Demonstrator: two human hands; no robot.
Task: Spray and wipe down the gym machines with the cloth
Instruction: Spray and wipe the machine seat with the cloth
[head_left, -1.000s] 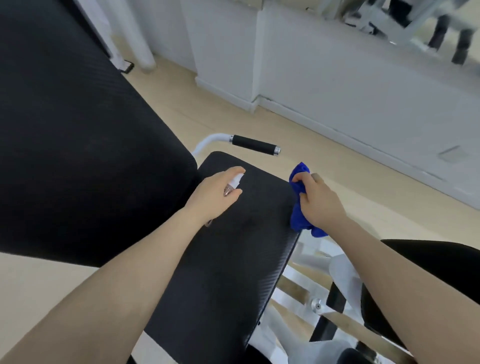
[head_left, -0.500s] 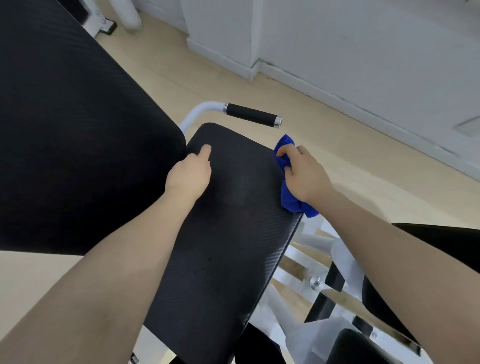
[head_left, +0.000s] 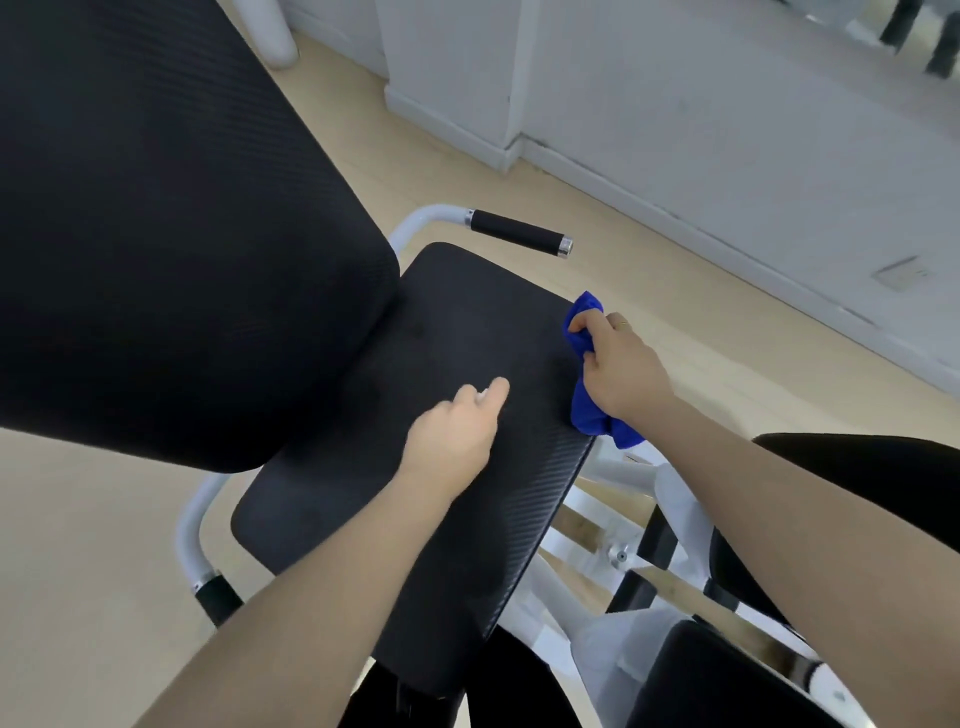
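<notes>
The machine's black seat pad (head_left: 441, 322) lies in front of me, below its big black backrest (head_left: 156, 234). My left hand (head_left: 452, 436) hovers over the middle of the seat with its fingers curled round a small spray bottle (head_left: 481, 396). Only a white bit of the bottle shows by the index finger. My right hand (head_left: 618, 369) grips a bunched blue cloth (head_left: 592, 415) against the seat's right edge.
A white bar with a black grip (head_left: 519, 232) sticks out beyond the seat, and another grip (head_left: 218, 597) sits low on the left. White frame tubes (head_left: 623, 473) and a second black pad (head_left: 883, 478) are to the right. The white wall (head_left: 727, 130) runs behind.
My left hand has drawn back from the far left of the seat toward its middle. My right hand has kept the cloth at the seat's right edge. The view has shifted.
</notes>
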